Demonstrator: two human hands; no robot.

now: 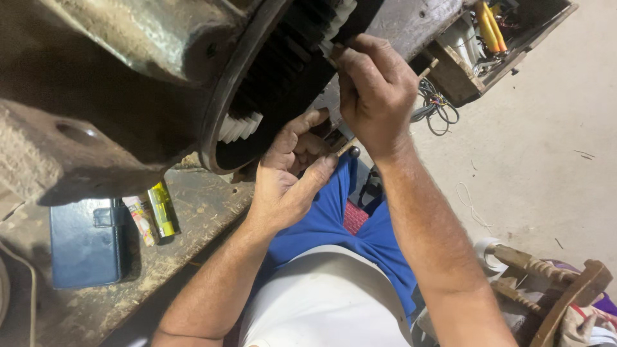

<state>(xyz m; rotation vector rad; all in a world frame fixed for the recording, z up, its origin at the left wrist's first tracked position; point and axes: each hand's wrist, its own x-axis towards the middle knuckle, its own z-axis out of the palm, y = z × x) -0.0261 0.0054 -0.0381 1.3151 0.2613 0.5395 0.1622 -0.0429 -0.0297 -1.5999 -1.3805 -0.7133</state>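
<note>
Left hand (286,177) rests at the 6 o'clock rim of the motor stator (257,96), fingers curled around a thin rod (350,151). Right hand (376,90), at 2 o'clock, pinches white slot insulation paper (329,48).

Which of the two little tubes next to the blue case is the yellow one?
The yellow tube is the one farther from the dark blue case. The other tube, pale with red marks, lies between them, right beside the case.
</note>
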